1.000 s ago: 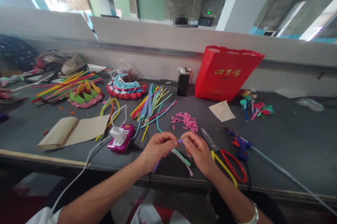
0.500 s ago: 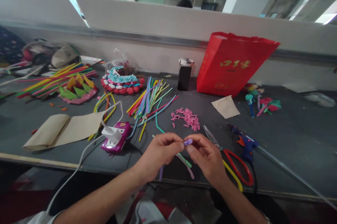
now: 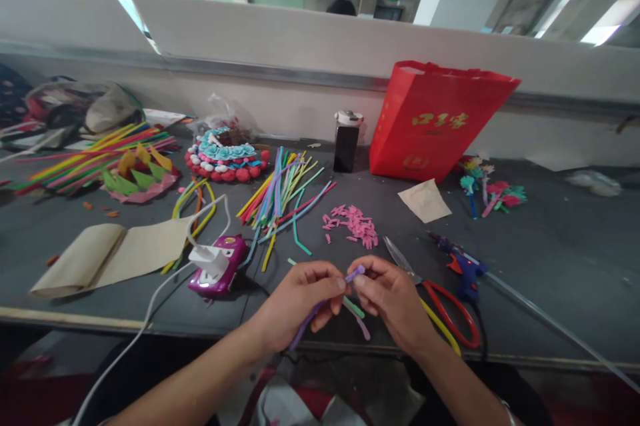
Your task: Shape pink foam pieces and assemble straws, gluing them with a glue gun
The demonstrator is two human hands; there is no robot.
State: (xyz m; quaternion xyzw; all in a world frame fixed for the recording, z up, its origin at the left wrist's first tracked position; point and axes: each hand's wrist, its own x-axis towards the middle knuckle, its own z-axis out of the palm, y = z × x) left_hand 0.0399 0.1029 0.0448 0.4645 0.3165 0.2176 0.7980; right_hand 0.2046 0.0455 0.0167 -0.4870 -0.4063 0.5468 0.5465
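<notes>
A purple fuzzy stick [image 3: 355, 273] is pinched between both hands near the table's front edge, its upper end curled small. My left hand [image 3: 316, 293] grips it, and its long tail hangs below the fingers. My right hand [image 3: 379, 287] has thumb and forefinger closed on the curled end. Beyond the hands lies a pile of short pink pieces [image 3: 353, 225]. Green and pale pink stick ends [image 3: 361, 325] show beneath the hands. Scissors with red handles [image 3: 450, 313] rest just right of my right hand.
A purple power strip [image 3: 220, 269] with a white cable sits left. Coloured sticks [image 3: 285, 189] lie behind it. Further back stand a black bottle [image 3: 346, 144] and a red bag [image 3: 435, 123]. A blue glue gun [image 3: 467, 273] lies right, beside a beige cloth [image 3: 425, 201].
More of the purple stick now shows, both between the fingertips and hanging under my left hand. The view has shifted slightly, with the table items appearing a little further left.
</notes>
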